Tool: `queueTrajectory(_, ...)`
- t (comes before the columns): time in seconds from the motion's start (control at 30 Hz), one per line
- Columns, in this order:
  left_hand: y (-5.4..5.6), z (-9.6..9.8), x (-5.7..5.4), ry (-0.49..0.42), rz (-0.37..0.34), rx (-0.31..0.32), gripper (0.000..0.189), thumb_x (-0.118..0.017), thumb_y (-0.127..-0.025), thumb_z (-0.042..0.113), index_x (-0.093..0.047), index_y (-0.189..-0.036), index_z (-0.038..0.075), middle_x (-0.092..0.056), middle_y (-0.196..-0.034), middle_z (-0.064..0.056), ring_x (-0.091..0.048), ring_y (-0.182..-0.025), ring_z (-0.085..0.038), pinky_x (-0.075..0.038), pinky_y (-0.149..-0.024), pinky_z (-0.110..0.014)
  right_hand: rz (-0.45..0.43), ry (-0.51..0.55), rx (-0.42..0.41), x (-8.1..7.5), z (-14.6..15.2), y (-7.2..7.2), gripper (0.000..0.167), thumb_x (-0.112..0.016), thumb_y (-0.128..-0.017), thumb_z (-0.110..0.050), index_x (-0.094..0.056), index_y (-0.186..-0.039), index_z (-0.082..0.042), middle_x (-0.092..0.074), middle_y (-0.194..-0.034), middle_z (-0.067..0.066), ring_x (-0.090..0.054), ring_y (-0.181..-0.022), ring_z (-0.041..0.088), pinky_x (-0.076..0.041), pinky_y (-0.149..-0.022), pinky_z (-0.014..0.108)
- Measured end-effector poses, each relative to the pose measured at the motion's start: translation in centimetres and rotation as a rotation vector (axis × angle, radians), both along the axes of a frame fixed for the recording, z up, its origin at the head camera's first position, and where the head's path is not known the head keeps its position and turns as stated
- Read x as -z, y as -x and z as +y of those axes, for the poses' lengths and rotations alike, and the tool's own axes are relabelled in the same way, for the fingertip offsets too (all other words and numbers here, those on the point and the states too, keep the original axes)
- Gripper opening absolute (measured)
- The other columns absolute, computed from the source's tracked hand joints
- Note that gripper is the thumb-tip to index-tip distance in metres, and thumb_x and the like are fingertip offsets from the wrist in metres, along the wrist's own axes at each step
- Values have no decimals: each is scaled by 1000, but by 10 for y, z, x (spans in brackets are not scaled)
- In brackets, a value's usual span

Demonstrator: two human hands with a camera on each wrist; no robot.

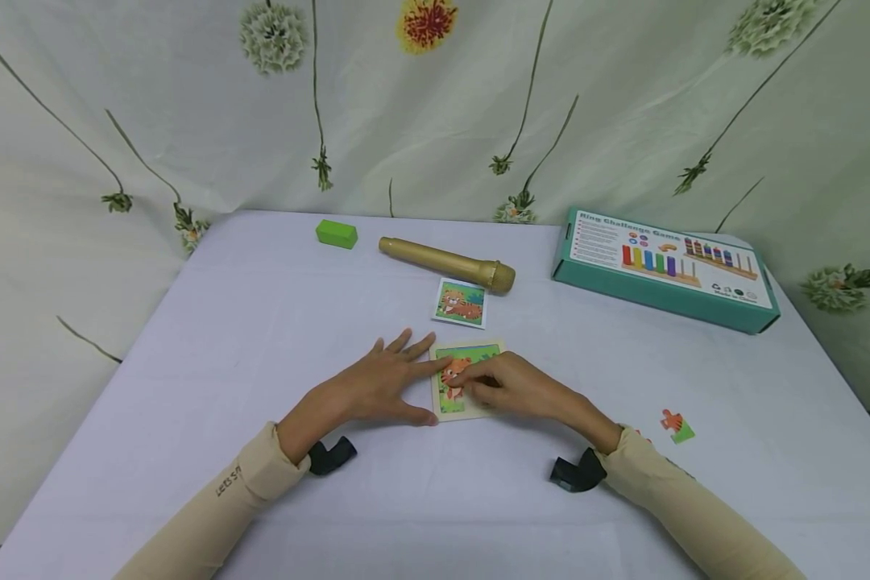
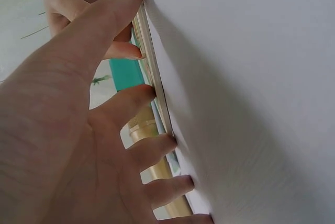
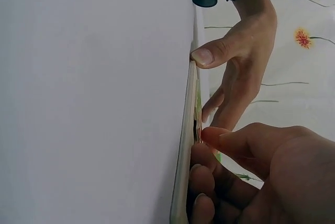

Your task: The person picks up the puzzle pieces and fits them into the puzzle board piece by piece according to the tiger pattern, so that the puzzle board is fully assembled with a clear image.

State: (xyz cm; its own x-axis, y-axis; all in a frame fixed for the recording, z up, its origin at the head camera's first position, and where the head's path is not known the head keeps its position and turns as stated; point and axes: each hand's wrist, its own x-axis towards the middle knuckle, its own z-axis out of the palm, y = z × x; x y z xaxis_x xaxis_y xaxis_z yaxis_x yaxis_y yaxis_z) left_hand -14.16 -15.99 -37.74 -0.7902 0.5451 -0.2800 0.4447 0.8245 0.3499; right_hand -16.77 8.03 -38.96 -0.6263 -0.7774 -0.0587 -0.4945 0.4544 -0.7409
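Note:
A wooden tiger jigsaw board [image 1: 466, 416] lies flat on the white table, its left side filled with picture pieces. My left hand [image 1: 386, 380] spreads its fingers at the board's left side, thumb at the near corner and index finger over the picture. Over the board, my right hand [image 1: 513, 388] pinches a small jigsaw piece [image 3: 199, 134] between thumb and index finger, low at the board's surface. Its other fingers are curled against the board in the right wrist view. Most of the pinched piece is hidden by the fingers.
A loose orange and green jigsaw piece [image 1: 676, 425] lies at the right, another partly hidden by the right sleeve. Behind the board are a tiger picture card [image 1: 460, 304], a gold toy microphone [image 1: 442, 259], a green block [image 1: 337, 234] and a teal game box [image 1: 660, 300].

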Motion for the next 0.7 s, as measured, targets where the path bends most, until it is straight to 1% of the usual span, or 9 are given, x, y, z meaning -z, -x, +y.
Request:
queueTrajectory(0.2, 1, 3, 0, 29, 0, -7, 86, -68, -79, 60, -31, -151, 29, -12, -160, -5, -3, -147, -36, -10, -114, -62, -5, -14, -6, 0, 0, -1, 28, -56, -95, -10, -68, -120, -9, -69, -108, -1, -50, -70, 6, -35, -55, 16)
queueTrajectory(0.27, 1, 3, 0, 42, 0, -11, 87, -67, -79, 60, -30, -151, 29, -11, -161, -4, -2, -147, -34, -9, -114, -61, -1, -18, -14, 0, 0, -2, 28, -55, -96, -10, -68, -121, -9, -69, -109, -1, -53, -74, 7, -37, -57, 17)
queueTrajectory(0.43, 1, 3, 1, 56, 9, -11, 88, -67, -79, 61, -29, -151, 28, -11, -161, -3, -3, -147, -34, -10, -115, -60, 8, -35, -28, -1, 1, -2, 27, -56, -96, -12, -68, -120, -10, -69, -107, -2, -55, -81, 8, -42, -63, 18)
queueTrajectory(0.53, 1, 3, 2, 53, 6, -15, 88, -67, -79, 61, -29, -152, 28, -11, -161, -3, -2, -147, -34, -9, -115, -60, -4, -40, -28, -1, 1, -2, 27, -56, -96, -13, -68, -120, -11, -68, -106, -2, -55, -81, 9, -43, -62, 18)
queueTrajectory(0.7, 0, 3, 1, 42, 3, -16, 88, -67, -79, 60, -29, -152, 27, -11, -161, -4, -2, -147, -34, -9, -114, -61, -31, -34, -26, -2, 2, -2, 28, -56, -96, -13, -67, -122, -11, -68, -104, -3, -54, -77, 9, -40, -59, 18)
